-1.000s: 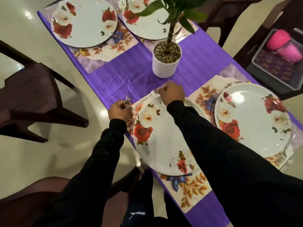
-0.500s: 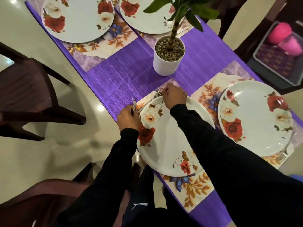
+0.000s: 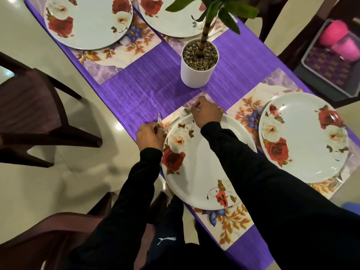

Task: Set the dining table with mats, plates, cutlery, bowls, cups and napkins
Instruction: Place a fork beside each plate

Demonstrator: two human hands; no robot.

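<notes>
A white rose-patterned plate (image 3: 202,172) lies on a floral mat (image 3: 229,221) at the near edge of the purple-covered table (image 3: 148,84). My left hand (image 3: 149,136) grips a fork (image 3: 159,118) at the plate's left rim, tines pointing away from me. My right hand (image 3: 206,113) pinches one end of a silver piece of cutlery (image 3: 176,120) that lies along the plate's far-left rim. Three more plates sit on mats: one to the right (image 3: 303,137) and two at the far side (image 3: 87,20) (image 3: 175,20).
A white pot with a green plant (image 3: 198,65) stands mid-table. Dark wooden chairs stand at the left (image 3: 39,117) and near me (image 3: 48,240). A grey tray with pink cups (image 3: 335,55) sits off the table at the right. More cutlery (image 3: 339,178) lies by the right plate.
The view has shifted closer and slightly left. Both hands moved a little toward the plate's far-left rim, still holding the fork and the silver cutlery.
</notes>
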